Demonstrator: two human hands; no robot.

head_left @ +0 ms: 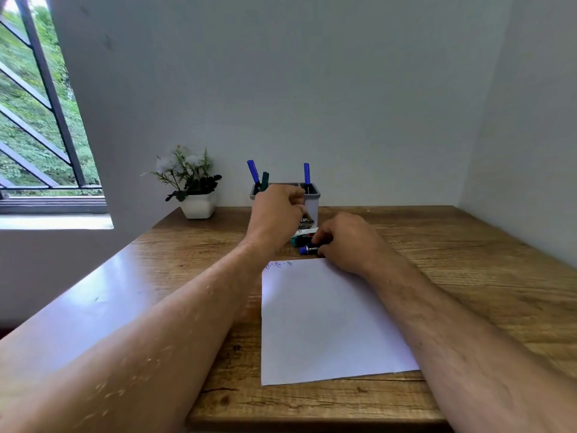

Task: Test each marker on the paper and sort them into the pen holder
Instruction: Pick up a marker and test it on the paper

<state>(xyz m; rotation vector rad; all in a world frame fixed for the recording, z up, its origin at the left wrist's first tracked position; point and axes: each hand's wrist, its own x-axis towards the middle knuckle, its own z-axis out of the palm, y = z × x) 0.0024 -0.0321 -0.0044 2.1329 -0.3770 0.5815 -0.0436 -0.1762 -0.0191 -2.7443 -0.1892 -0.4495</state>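
A grey pen holder (312, 195) stands at the back of the desk. Two blue markers (253, 171) (306, 173) and a dark green marker (264, 179) stick out of it. My left hand (274, 214) hovers in front of the holder with its fingers curled; nothing shows in it. A small pile of markers (301, 237) lies on the desk in front of the holder. My right hand (346, 242) rests on this pile, fingers closed around a blue marker (307, 250). The white paper (327, 323) lies nearer to me, with small scribbles (278, 264) at its far left corner.
A white pot with an artificial plant (195, 189) stands at the back left of the wooden desk (484, 276). Walls close the desk in behind and to the right. A barred window (37, 120) is at the left.
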